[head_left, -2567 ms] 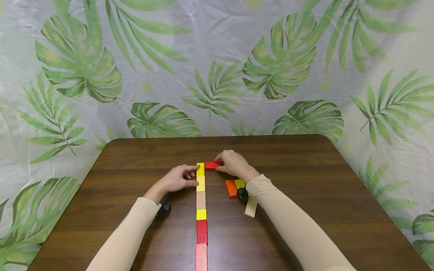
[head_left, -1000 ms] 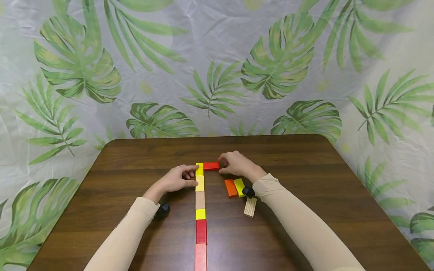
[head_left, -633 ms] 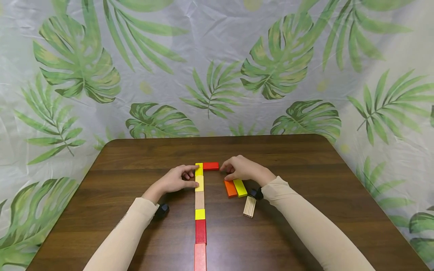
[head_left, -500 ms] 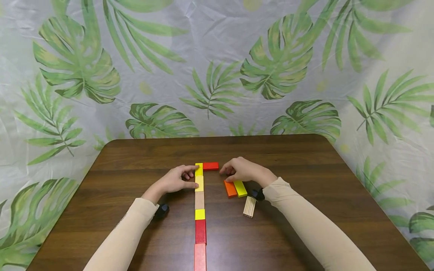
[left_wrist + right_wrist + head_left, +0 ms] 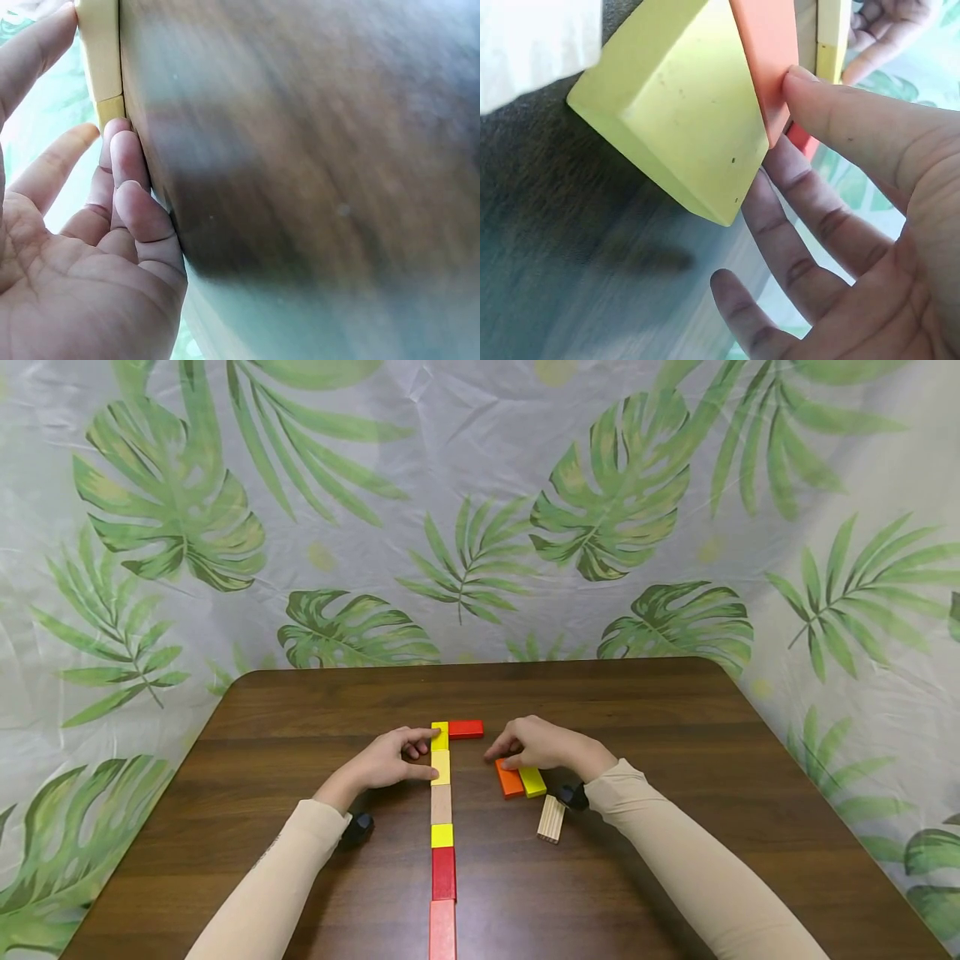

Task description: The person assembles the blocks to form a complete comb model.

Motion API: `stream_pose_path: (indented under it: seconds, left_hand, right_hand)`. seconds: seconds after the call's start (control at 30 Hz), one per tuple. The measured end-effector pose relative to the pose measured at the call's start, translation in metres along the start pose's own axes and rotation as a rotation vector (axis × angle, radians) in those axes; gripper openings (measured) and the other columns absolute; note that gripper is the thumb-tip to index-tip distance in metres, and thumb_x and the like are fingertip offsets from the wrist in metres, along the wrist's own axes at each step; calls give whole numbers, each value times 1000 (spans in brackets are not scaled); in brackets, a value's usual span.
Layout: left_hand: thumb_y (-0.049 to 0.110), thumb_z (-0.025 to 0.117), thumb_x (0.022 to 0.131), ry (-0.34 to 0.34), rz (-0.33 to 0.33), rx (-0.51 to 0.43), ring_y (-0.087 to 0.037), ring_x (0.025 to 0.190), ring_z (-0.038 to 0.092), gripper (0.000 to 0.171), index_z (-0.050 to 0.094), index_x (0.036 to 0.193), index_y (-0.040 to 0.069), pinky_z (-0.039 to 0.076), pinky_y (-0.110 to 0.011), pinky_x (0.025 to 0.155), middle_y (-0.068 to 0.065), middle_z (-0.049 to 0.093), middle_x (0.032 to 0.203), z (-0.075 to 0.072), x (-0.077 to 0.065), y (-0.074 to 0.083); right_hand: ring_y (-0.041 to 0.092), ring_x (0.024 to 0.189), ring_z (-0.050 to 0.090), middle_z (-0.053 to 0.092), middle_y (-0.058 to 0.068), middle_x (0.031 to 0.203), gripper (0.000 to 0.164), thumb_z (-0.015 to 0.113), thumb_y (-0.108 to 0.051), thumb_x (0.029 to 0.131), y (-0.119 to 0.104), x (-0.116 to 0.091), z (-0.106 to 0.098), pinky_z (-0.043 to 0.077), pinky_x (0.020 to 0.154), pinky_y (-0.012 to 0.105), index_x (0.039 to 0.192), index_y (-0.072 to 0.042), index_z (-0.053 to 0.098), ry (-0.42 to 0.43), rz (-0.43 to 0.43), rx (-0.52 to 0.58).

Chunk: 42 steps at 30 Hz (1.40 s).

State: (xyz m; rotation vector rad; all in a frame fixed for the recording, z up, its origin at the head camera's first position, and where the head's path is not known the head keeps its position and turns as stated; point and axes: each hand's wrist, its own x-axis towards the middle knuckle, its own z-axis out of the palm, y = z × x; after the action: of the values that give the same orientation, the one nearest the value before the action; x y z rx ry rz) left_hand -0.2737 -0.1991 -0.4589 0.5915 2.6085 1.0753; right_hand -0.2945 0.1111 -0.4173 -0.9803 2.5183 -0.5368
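A rectangular orange block (image 5: 512, 783) is lying flat and slightly askew, the right hand (image 5: 551, 746) apparently touching its far end, and a yellow-green block (image 5: 534, 782) is lying alongside. A yellow block (image 5: 441, 741) and a pale yellow block (image 5: 442, 766) are lying end to end, the left hand (image 5: 384, 758) touching both, while a red block (image 5: 466, 729) is jutting rightward from the yellow one.

The wood-grained tabletop (image 5: 675, 727) looks glossy, the orange block (image 5: 510, 782) smooth.

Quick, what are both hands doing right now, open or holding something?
Left hand: open, touching the far yellow block and pale yellow block.
Right hand: touching the orange block; can't tell whether it's pinching it.
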Motion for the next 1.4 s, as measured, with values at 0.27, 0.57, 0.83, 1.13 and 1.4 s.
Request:
stream_pose_path:
  seconds: [0.27, 0.57, 0.83, 1.13, 1.4]
  left_hand:
    - [29, 88, 91, 1, -2, 6, -21, 106, 59, 73, 58, 156, 12, 50, -38, 98, -7, 65, 117, 1, 0, 1]
    - [28, 88, 92, 6, 5, 6, -21, 106, 59, 73, 58, 156, 12, 50, -39, 98, -8, 65, 118, 1, -1, 2]
    - [28, 88, 91, 9, 3, 6, -21, 105, 59, 72, 58, 155, 12, 50, -38, 97, -8, 65, 117, 1, -1, 3]
    - [28, 88, 92, 3, -2, 12, -21, 106, 59, 73, 58, 156, 12, 50, -39, 98, -8, 65, 117, 0, -1, 3]
    - [29, 88, 91, 2, -8, 9, -21, 106, 59, 73, 58, 155, 12, 50, -39, 97, -7, 64, 116, 1, -1, 2]
  right_hand:
    - [22, 111, 69, 76, 1, 114, 24, 77, -18, 101, 6, -2, 1, 58, 99, 33, 124, -16, 83, 7, -36, -2]
    - [22, 106, 67, 75, 1, 111, 22, 79, -20, 99, 5, -3, 0, 56, 95, 30, 120, -15, 84, 6, -27, 4]
    - [22, 109, 69, 75, -1, 109, 18, 80, -22, 99, 5, -2, 2, 57, 100, 35, 116, -17, 84, 21, -7, 10]
    - [22, 111, 67, 75, -3, 109, 17, 80, -23, 99, 7, -2, 4, 56, 104, 38, 115, -19, 84, 19, 16, 11]
    - [20, 109, 65, 74, -4, 109, 17, 78, -25, 100, 8, -1, 5, 54, 105, 40, 116, -20, 84, 13, 26, 8]
